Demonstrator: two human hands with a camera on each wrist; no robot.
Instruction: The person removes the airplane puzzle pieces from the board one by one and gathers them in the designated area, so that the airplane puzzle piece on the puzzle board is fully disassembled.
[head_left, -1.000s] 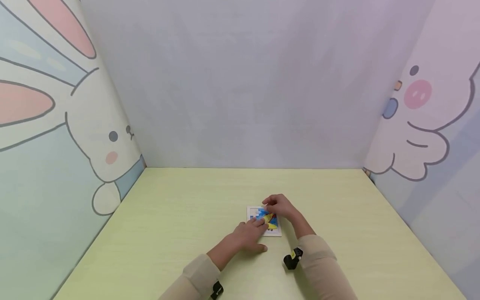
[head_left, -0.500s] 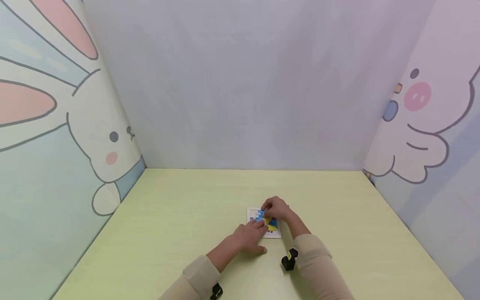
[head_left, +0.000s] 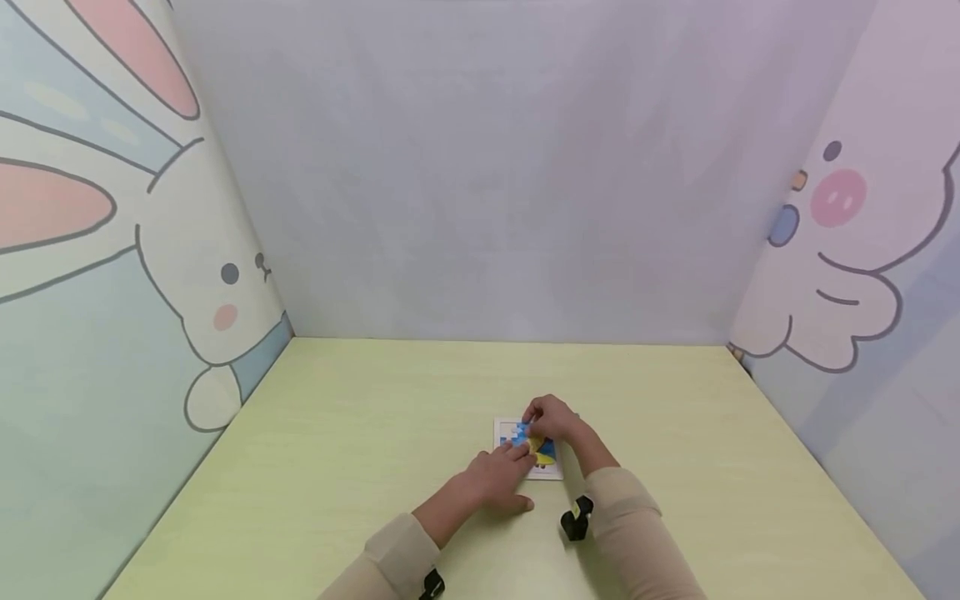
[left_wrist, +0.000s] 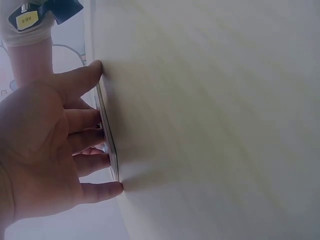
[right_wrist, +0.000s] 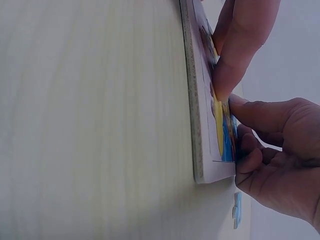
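Note:
A small jigsaw puzzle with a white frame lies flat on the table, its picture blue and yellow. My left hand rests across its near left part, fingers stretched out and pressing on the picture. In the left wrist view, the left hand's fingers reach over the thin board edge. At the far right of the puzzle, my right hand has curled fingers and pinches a puzzle piece mostly hidden by them. The right wrist view has the right hand's thumb at the picture surface, close to a left fingertip.
A loose light-blue puzzle piece lies on the table just past the board. The pale yellow-green table meets a grey back wall and cartoon-printed side walls. A black wrist camera hangs by the right sleeve.
The right hand has come slightly down and inward over the puzzle, its fingers curling more. The left hand has stayed on the board. The head view has shifted slightly.

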